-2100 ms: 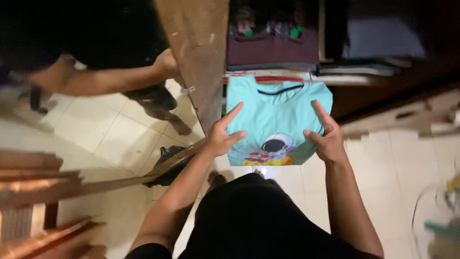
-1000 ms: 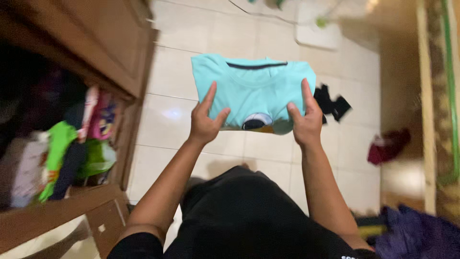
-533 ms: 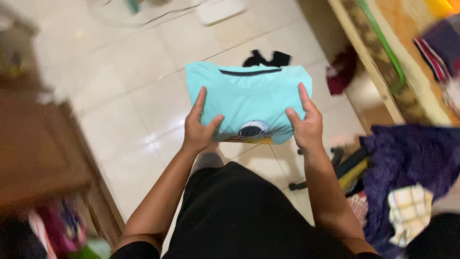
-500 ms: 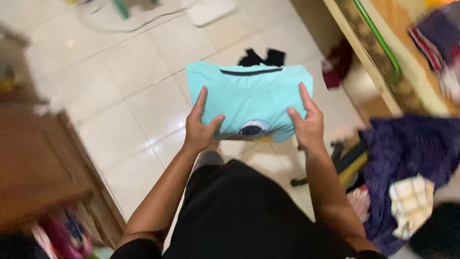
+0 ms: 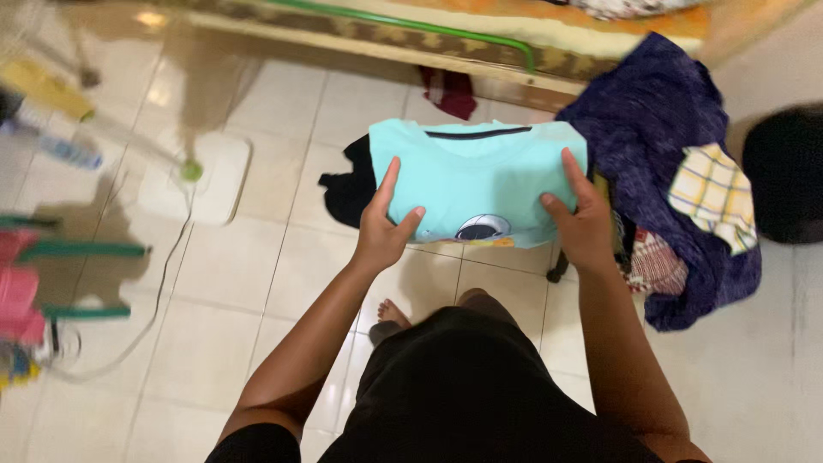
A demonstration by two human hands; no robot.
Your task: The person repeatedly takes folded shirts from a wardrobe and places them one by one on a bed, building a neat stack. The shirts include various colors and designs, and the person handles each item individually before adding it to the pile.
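We stand in a home bedroom: pale tiled floor [image 5: 257,283], a bed edge [image 5: 386,39], and a purple laundry heap [image 5: 677,129] beside it.

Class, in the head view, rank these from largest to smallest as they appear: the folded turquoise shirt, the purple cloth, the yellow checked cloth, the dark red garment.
1. purple cloth
2. folded turquoise shirt, though it is held nearer the camera, so the top two are unsure
3. yellow checked cloth
4. dark red garment, partly hidden
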